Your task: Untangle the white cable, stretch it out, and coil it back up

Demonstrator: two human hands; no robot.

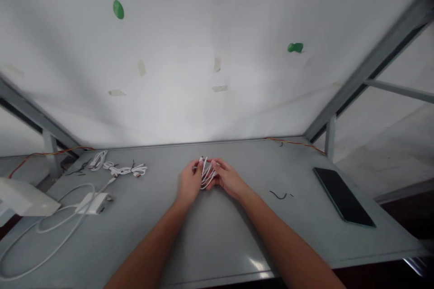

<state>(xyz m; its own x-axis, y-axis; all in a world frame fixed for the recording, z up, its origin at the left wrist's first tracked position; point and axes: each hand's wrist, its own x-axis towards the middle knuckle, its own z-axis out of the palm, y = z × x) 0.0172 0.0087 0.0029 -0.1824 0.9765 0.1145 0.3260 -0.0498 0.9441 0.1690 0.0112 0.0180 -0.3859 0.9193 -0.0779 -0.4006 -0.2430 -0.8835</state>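
A white charging cable (207,174), gathered in loose loops, is held between my two hands above the middle of the grey shelf (217,239). My left hand (191,178) pinches its left side, where a small connector end pokes up by the fingertips. On the other side, my right hand (225,176) has thumb and fingers closed on the loops. The palms and some of the fingers behind the cable are hidden.
At left lie bundled white cables (127,169), a coiled cable (98,161), a white power adapter (93,203) with a long lead, and a white box-like object (29,198). Black twist ties (278,196) lie right of my hands, and a dark tablet (344,196) farther right.
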